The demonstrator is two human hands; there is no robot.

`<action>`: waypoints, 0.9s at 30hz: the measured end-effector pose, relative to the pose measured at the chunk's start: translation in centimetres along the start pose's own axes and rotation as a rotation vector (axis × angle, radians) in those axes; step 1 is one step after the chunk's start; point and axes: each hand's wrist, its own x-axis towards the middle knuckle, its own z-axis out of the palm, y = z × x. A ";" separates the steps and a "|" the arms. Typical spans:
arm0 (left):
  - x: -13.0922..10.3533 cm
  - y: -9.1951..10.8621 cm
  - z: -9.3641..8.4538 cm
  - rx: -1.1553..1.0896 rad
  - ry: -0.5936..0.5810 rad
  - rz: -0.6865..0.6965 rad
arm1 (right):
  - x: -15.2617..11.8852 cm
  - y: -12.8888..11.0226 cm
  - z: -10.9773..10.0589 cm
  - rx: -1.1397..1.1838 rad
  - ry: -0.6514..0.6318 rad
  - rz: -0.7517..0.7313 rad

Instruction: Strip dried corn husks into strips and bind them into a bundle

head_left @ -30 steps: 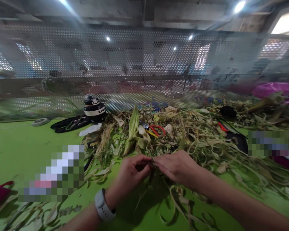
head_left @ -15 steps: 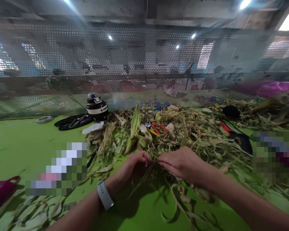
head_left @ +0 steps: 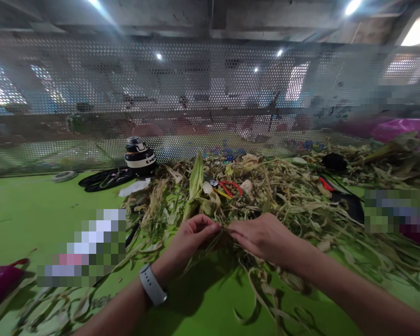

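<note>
My left hand point(head_left: 196, 233), with a pale watch band at the wrist, pinches thin plant strands point(head_left: 210, 247) between thumb and fingertips. Close beside it, my right hand point(head_left: 259, 235) is closed, back of the hand up, on the same strands; its fingertips are partly hidden. A pale green corn husk point(head_left: 196, 179) stands upright behind my left hand. Beyond both hands, red-handled pliers point(head_left: 233, 187) lie on a heap of dry husk strips point(head_left: 276, 186).
A black and white bottle point(head_left: 140, 158) stands at the back left beside a black pouch point(head_left: 105, 178). A perforated metal screen point(head_left: 196, 93) rises behind the green table point(head_left: 31, 200). Purple plastic point(head_left: 402, 128) lies at the back right.
My left hand has turned slightly, its thumb now extended toward the right hand and the fingers curled above. My right hand has hardly moved.
</note>
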 end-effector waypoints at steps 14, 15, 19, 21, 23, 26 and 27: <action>0.2 1.4 -2.1 0.059 -0.149 -0.005 | 0.1 0.8 -0.9 0.245 0.060 0.101; 0.2 1.4 -2.1 0.062 -0.147 -0.010 | 0.2 0.7 -1.2 0.353 0.109 0.107; 0.0 1.4 -1.6 0.069 -0.126 -0.034 | 0.6 0.3 -1.5 1.011 0.154 0.182; -0.2 1.3 -1.2 -0.031 -0.126 -0.029 | 0.7 0.1 -0.8 1.389 0.054 0.227; -0.3 1.2 -0.7 -0.195 -0.113 -0.027 | 0.9 -0.1 0.2 1.631 -0.058 0.263; -0.5 1.2 -0.2 -0.374 -0.077 -0.044 | 1.0 -0.3 1.3 1.695 -0.107 0.343; -0.6 1.3 0.0 -0.391 -0.080 -0.047 | 1.1 -0.3 1.5 1.686 -0.092 0.365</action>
